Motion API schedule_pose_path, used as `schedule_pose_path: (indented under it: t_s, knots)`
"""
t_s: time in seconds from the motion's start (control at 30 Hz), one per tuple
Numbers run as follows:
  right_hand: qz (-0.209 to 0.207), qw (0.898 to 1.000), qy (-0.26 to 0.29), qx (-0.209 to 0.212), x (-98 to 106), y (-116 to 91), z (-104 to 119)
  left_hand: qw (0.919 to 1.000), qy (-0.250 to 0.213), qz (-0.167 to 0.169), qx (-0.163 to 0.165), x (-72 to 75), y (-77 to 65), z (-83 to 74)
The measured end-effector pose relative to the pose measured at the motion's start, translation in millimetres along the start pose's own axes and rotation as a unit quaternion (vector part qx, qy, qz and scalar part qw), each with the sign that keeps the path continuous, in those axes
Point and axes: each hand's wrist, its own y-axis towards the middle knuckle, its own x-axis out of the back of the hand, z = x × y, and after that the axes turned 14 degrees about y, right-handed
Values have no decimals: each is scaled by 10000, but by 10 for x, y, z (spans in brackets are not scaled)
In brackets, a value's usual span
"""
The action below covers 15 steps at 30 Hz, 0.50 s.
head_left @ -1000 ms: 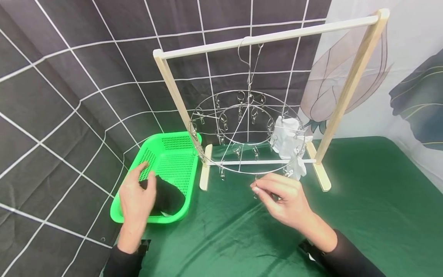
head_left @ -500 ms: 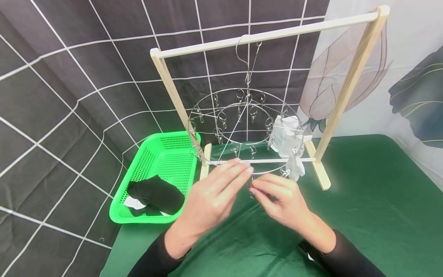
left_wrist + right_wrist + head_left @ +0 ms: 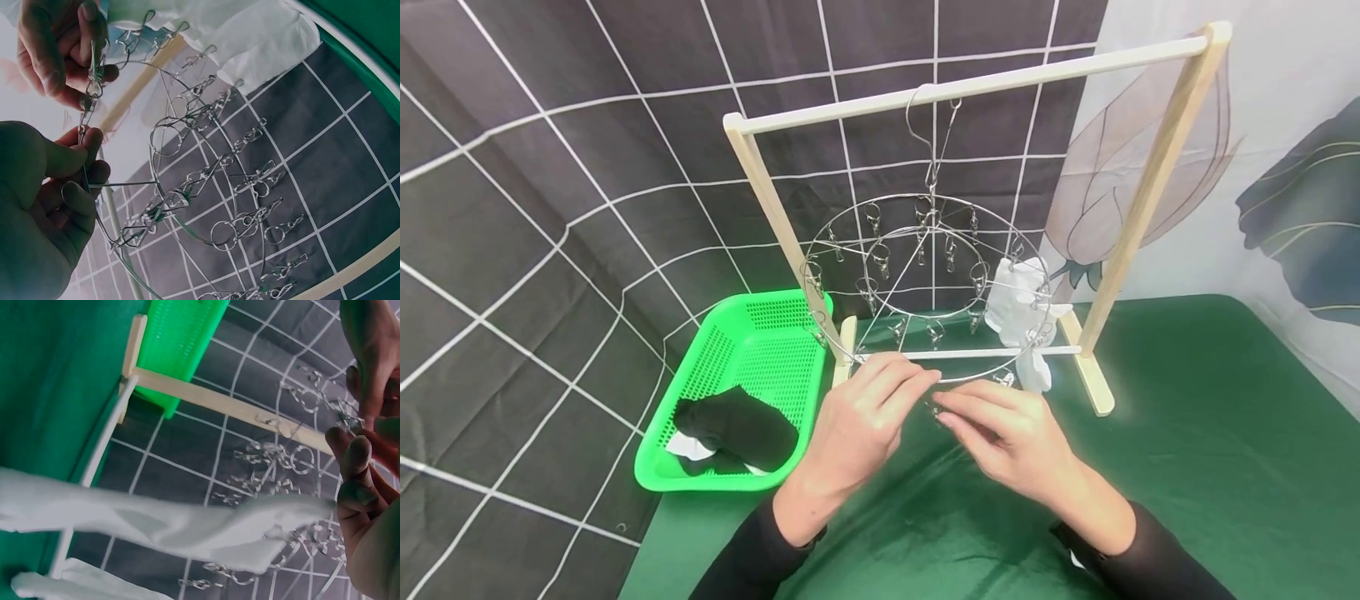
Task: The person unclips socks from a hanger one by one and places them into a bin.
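Note:
A round wire clip hanger (image 3: 880,237) hangs by its hook from a wooden stand. My left hand (image 3: 865,417) is at its front edge; in the left wrist view, thumb and fingers pinch the outer wire ring (image 3: 87,165). Beside it my right hand (image 3: 1015,433) holds a metal clip (image 3: 95,84) dangling from that ring, fingertips close to the left ones. Nothing hangs in this clip. White sock-like pieces (image 3: 1018,304) hang from clips on the ring's right side, also large in the right wrist view as a pale, limp sock-like cloth (image 3: 144,519).
At left stands a green plastic basket (image 3: 741,304) with a dark cloth bundle (image 3: 748,429) and some white cloth (image 3: 688,446). The stand's top bar (image 3: 1000,82) spans above, its feet on the green tablecloth (image 3: 1210,450). A dark grid curtain (image 3: 647,158) hangs behind.
My left hand has left the basket and come right to the hanger's front edge, beside the right hand. The right hand keeps the clip, shifting slightly left; the ring has turned a little.

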Motion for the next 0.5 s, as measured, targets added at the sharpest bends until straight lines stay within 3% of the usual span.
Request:
schedule_pose_path:
  t_s: [0.23, 0.37, 0.5]
  knots:
    - [-221, 9984, -82, 508, 145, 148, 43, 9997, -88, -79, 226, 28, -12, 25]
    - [-390, 9979, -358, 367, 287, 183, -5, 9988, -218, -116, 431, 52, -24, 64]
    - [-298, 9966, -744, 178, 442, 159, -103, 9974, -431, -170, 557, 59, -54, 147]
